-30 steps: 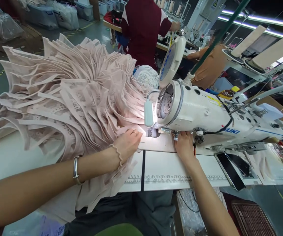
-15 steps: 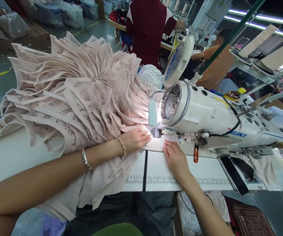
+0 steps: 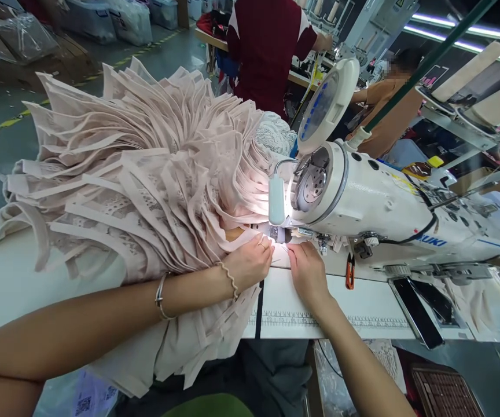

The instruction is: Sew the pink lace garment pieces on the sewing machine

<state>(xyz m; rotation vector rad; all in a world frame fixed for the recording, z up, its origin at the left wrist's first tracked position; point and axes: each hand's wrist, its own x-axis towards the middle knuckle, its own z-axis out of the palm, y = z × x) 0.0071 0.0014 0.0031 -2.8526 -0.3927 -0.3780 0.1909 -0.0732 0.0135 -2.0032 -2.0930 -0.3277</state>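
Beneath the lit needle area of a white sewing machine (image 3: 375,191), my two hands work close together on pale pink fabric. My left hand (image 3: 252,262), fingers curled, pinches the fabric just left of the presser foot (image 3: 275,233). My right hand (image 3: 309,271) pinches its edge on the other side, thumb and forefinger together. Fingertips partly hide the piece between them. A large heap of pale pink garment pieces (image 3: 146,162) with lace parts spreads over the table to the left and hangs off its front edge, under my left forearm.
Orange-handled thread snips (image 3: 350,272) lie right of my right hand, and a phone (image 3: 415,313) farther right. A ruler strip (image 3: 285,317) runs along the table front. Behind the machine is a white lace bundle (image 3: 275,133). Two people sit at other stations beyond.
My fingers, flatter on the fabric before, have curled into pinches. My right fingertips have moved up slightly toward the presser foot. The whole view has shifted a little.
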